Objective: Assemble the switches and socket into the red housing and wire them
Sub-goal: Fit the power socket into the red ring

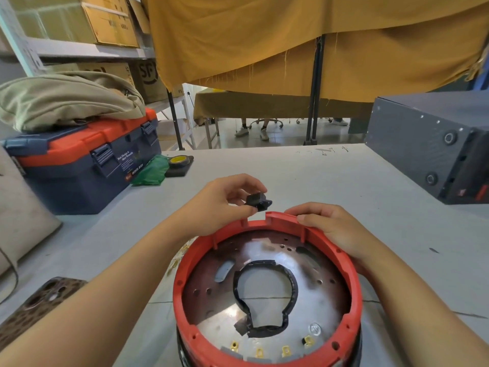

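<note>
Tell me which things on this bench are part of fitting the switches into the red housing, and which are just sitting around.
In use:
- red housing, steadied by the right hand
- small black switch part, pinched in the left hand

Lying about:
- toolbox with a beige bag on top
- green bag
- tape roll
- dark grey box

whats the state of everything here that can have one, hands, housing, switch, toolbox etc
left hand: pinches the black switch, raised over the rim
black switch: held in the air, not yet seated
right hand: fingers curled over the red housing's far rim
red housing: open side up, rim notch empty
toolbox: lid down, latches down
bag: lying on the toolbox
tape roll: lying flat on a dark pad
</note>
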### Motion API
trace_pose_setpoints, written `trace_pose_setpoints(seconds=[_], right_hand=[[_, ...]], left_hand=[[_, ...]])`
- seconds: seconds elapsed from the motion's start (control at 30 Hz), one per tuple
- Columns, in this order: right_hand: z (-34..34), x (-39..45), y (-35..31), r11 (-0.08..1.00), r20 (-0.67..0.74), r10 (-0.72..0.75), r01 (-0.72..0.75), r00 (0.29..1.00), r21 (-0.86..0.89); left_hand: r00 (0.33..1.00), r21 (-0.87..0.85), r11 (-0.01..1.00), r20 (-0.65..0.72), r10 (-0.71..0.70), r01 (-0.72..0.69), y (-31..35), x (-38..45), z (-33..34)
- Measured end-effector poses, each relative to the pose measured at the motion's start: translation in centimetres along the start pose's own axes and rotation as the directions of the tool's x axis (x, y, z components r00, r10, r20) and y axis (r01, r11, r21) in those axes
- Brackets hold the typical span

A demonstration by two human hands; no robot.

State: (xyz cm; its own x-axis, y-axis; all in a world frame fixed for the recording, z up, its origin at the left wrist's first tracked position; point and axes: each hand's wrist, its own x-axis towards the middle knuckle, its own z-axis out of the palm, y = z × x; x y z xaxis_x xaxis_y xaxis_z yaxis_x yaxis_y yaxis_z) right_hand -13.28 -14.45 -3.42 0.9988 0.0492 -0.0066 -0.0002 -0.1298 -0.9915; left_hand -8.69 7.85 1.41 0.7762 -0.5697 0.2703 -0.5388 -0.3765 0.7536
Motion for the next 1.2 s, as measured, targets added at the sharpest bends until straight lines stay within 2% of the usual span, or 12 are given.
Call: trace_pose_setpoints(seconds=[0.27, 0.53, 0.9, 1.2], right_hand=[[-0.2, 0.1, 0.2, 1.000, 0.004, -0.013, 0.013, 1.000, -0.014], [-0.2, 0.1, 0.3, 0.999, 0.003, -0.023, 0.023, 1.000, -0.023], [-0.2, 0.2, 0.2, 1.000, 0.014, -0.020, 0.020, 1.000, -0.006], [-0.2, 0.2, 0.3, 1.000, 0.019, -0.020, 0.021, 1.000, -0.004]], left_hand=[[1.000, -0.136, 0.991, 0.014, 0.018, -0.016, 0.2, 0.0, 0.2], [0.994, -0.006, 0.994, -0.013, 0.106, -0.106, 0.5, -0.6, 0.3], [0.994, -0.017, 0.994, -0.011, 0.105, -0.105, 0.9, -1.4, 0.5], [0.999, -0.243, 0.970, -0.043, 0.015, -0.025, 1.0, -1.6, 0.7]])
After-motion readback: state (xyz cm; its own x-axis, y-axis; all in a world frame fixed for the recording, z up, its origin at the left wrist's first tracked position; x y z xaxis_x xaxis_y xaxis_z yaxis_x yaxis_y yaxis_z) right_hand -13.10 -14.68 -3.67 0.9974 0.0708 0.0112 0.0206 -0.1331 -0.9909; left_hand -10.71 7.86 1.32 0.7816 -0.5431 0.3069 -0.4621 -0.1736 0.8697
